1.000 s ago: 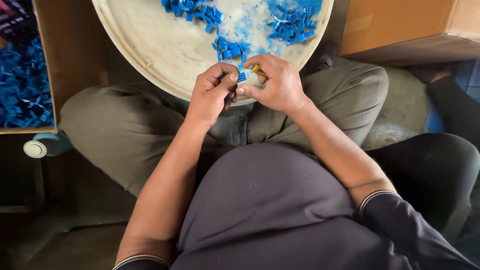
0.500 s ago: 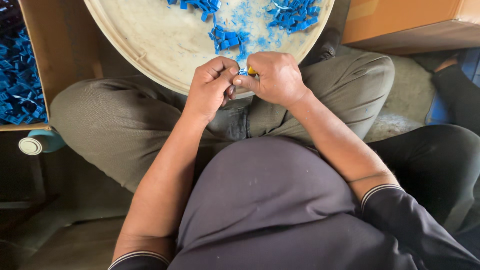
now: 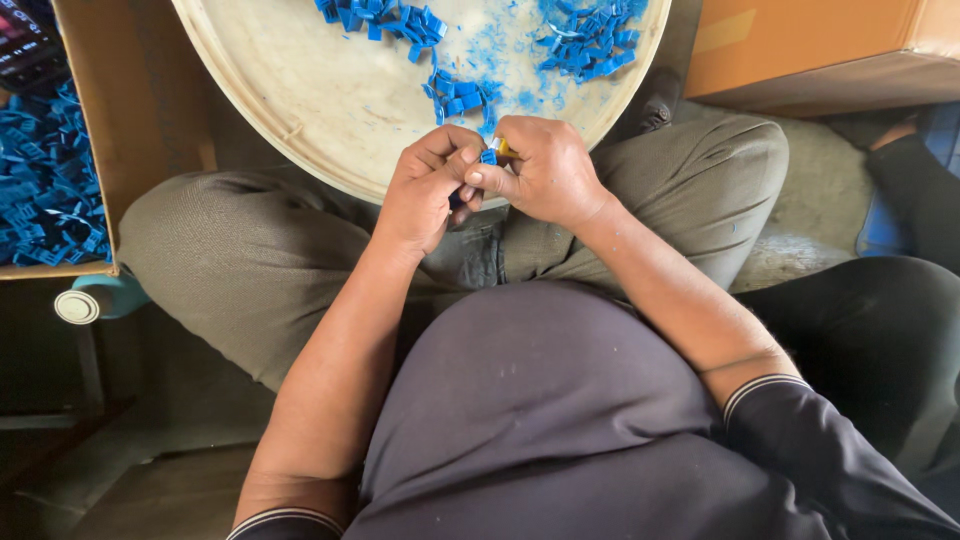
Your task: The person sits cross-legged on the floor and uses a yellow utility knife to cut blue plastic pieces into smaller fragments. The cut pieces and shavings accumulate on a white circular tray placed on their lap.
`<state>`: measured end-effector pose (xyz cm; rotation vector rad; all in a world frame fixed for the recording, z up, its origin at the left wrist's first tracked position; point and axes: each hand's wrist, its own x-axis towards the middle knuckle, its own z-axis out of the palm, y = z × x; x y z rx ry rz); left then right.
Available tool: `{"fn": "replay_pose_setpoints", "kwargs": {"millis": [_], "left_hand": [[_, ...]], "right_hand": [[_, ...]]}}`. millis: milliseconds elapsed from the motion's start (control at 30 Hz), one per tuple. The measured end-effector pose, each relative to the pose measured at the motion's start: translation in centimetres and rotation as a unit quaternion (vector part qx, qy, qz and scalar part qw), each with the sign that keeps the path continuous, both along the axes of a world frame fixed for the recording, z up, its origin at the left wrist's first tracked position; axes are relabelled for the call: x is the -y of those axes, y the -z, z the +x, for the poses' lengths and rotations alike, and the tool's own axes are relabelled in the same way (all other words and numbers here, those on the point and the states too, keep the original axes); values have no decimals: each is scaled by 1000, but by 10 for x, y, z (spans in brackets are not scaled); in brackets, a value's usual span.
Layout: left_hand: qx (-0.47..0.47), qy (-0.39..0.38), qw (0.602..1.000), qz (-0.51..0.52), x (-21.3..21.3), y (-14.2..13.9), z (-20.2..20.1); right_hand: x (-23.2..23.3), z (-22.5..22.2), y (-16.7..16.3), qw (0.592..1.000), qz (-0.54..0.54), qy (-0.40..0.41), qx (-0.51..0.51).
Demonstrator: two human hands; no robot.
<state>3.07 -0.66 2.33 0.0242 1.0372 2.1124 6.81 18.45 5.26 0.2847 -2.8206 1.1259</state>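
My left hand [image 3: 425, 190] and my right hand [image 3: 545, 170] meet over my lap at the near rim of a round pale tray [image 3: 300, 110]. Together they pinch a small blue plastic piece [image 3: 489, 156]. A bit of yellow, part of some small tool or piece [image 3: 503, 148], shows in my right fingers; what it is I cannot tell. Heaps of small blue plastic pieces [image 3: 590, 35] lie on the tray beyond my hands, with another cluster [image 3: 460, 95] just ahead of my fingers.
A cardboard box [image 3: 150, 100] at the left holds many more blue pieces [image 3: 45, 190]. An orange cardboard box [image 3: 810, 50] stands at the upper right. A teal roll [image 3: 95, 300] lies by my left knee. A dark-clothed leg of another person [image 3: 900, 330] is at the right.
Both hands have stayed together on the small blue piece, fingers shifting slightly. The view has drifted a little, so the tray sits somewhat differently in frame.
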Motion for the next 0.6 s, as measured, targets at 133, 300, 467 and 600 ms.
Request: {"fn": "replay_pose_setpoints", "kwargs": {"millis": [133,300,467,600], "left_hand": [[-4,3,1000,17,0,0,0],[2,2,1000,28,1,2,0],[11,5,1000,24,0,3,1],[5,8,1000,21,0,1,0]], "right_hand": [[0,0,-4,1000,-18,6,1],[-1,-1,-6,1000,-10,-8,-6],[-1,0,-5,1000,-2,-11,2],[0,0,-4,1000,-1,-5,16]]}}
